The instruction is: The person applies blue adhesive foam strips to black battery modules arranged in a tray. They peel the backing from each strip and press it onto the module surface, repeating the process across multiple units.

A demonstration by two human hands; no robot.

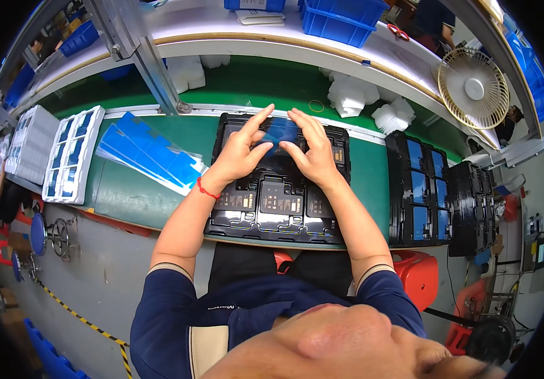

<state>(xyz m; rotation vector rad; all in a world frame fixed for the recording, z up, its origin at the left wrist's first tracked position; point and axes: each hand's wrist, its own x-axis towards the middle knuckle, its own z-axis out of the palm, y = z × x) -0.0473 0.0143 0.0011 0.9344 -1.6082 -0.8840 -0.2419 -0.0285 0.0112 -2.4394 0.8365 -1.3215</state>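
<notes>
A black moulded plastic tray (246, 228) lies on the green bench before me. Flat black packs with printed faces, which look like batteries (281, 197), sit in its pockets. Above the tray's far half, a small clear-blue film (282, 130) spans the gap between my hands. My left hand (246, 148) has its thumb and fingers at the film's left edge; a red cord circles that wrist. At the right edge, my right hand (313, 148) mirrors it, thumb and fingers stretched forward. My hands cover part of the tray and the packs beneath.
Left of the tray, blue film sheets (152, 155) lie fanned out. White trays (73, 155) with blue-faced pieces stand farther left. Black trays (418, 189) with blue-covered pieces are stacked at right. A shelf (215, 44) with blue bins (338, 25) and a fan (472, 88) runs behind.
</notes>
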